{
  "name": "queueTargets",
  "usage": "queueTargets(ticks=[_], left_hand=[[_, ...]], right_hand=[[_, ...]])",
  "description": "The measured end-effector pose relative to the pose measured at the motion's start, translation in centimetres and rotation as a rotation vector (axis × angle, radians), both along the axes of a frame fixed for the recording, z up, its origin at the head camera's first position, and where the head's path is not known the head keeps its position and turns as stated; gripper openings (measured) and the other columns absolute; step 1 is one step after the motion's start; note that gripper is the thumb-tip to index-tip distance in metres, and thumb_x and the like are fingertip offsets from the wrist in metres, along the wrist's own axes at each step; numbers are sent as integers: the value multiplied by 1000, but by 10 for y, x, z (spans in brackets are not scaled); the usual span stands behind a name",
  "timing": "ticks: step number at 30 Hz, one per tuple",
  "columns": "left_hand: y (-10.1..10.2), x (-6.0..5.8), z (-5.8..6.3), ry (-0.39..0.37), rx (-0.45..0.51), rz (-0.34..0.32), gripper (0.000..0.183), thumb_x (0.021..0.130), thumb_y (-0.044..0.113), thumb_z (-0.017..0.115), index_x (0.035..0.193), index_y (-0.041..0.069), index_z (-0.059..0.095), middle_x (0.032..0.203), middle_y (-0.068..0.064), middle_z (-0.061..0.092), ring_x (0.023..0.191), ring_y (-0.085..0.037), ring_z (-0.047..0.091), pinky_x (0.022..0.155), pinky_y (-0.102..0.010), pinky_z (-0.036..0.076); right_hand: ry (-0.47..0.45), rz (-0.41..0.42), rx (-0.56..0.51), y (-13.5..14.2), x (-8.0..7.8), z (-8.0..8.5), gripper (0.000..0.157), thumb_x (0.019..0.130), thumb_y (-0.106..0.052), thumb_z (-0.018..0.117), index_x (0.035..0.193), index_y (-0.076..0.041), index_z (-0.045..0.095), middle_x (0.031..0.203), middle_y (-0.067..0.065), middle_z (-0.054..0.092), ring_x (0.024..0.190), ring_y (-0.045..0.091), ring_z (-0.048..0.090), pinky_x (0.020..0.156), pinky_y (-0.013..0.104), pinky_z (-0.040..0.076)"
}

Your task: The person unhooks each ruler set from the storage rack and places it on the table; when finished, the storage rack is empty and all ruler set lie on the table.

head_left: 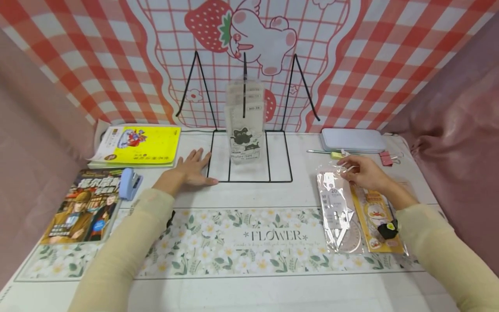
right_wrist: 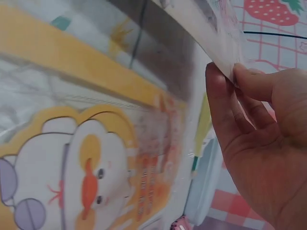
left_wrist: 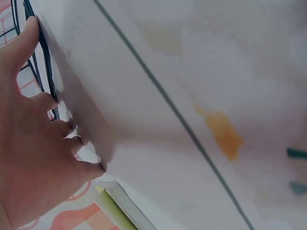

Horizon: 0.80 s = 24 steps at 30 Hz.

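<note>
My left hand (head_left: 192,169) rests with its fingers spread at the left side of a black wire rack (head_left: 280,181), the thumb at the front edge of the rack's base. On the rack's middle hook hang several clear packs marked Ruler set (head_left: 245,125) with a black cat print. My right hand (head_left: 364,173) pinches the top edge of a clear plastic pack of rulers (head_left: 334,199); a protractor and a triangle show in its lower part. Its edge is between thumb and fingers (right_wrist: 218,81) in the right wrist view. Just right of it lies a yellow duck-print pack (head_left: 376,212), partly under my right forearm.
Yellow-covered books (head_left: 152,145), a magazine (head_left: 83,206) and a blue stapler (head_left: 128,184) lie at left. Behind my right hand are a pale pencil case (head_left: 352,141), a pencil (head_left: 317,151) and red binder clips (head_left: 386,158). The rack's two side hooks hold nothing.
</note>
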<state>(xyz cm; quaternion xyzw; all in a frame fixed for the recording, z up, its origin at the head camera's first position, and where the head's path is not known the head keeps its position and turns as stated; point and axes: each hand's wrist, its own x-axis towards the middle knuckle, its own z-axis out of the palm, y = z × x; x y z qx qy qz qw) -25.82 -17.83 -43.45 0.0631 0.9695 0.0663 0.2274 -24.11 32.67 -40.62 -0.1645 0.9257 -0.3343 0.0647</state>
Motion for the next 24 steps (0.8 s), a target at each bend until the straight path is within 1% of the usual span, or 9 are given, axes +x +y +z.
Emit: queueTargets(ticks=[3,6,7,9,11,13,15,19,24], left_hand=[[0,0,0,-3,-4,0,103,85,68,54,157,18,0,164,-16,-15,152,-39,-11,121,-66,-3],[0,0,0,-6,-9,-1,103,85,68,53,157,17,-1,164,-16,-15,152,-39,-11,121,-65,-3],[0,0,1,-6,-9,0,103,85,68,53,157,17,-1,164,-16,-14,152,-39,-11,121,-65,-3],[1,0,1,-6,-7,2,103,85,68,54,157,17,0,164,-16,-14,152,-39,-11,121,-65,-3],[1,0,2,-6,-8,2,103,85,68,54,157,17,-1,164,-16,-14,153,-38,-11,121,-65,-3],[1,0,2,-6,-10,2,104,85,68,54,157,17,-1,164,-16,-14,153,-38,-11,121,-65,-3],[1,0,2,-7,-10,0,104,85,68,53,157,17,-1,164,-16,-15,153,-38,-12,121,-65,-3],[0,-1,3,-8,-5,-6,104,85,68,53,157,18,-2,164,-16,-15,152,-38,-12,121,-65,-4],[0,-2,3,-14,-9,-8,104,84,70,53,157,18,-2,164,-16,-15,152,-39,-12,121,-65,-4]], right_hand=[[17,2,16,1,-1,-4,30,89,1,64,119,5,60,105,28,65,74,0,59,57,20,53],[-5,1,5,2,-2,-8,32,89,0,64,120,5,59,109,30,65,79,1,62,60,19,55],[-21,0,-1,2,-2,-9,34,89,0,64,122,5,59,112,31,64,82,3,63,62,19,56],[-62,-3,-20,2,-2,-10,37,90,-2,64,125,5,56,118,32,62,87,13,68,64,21,58],[-104,-7,-27,1,-1,-11,41,91,-4,64,129,5,53,125,33,58,97,26,69,69,23,60],[-153,-14,-30,1,0,-10,45,92,-7,63,133,4,48,132,32,55,109,38,65,74,25,61],[-192,-17,-27,1,1,-8,49,93,-10,62,136,4,44,137,32,51,118,44,60,79,28,61],[-262,-21,-35,3,3,-1,53,95,-12,60,141,3,38,143,32,46,125,47,54,86,33,60],[-331,-29,-60,8,3,3,57,96,-10,57,146,1,32,149,32,39,124,45,56,88,36,59]])
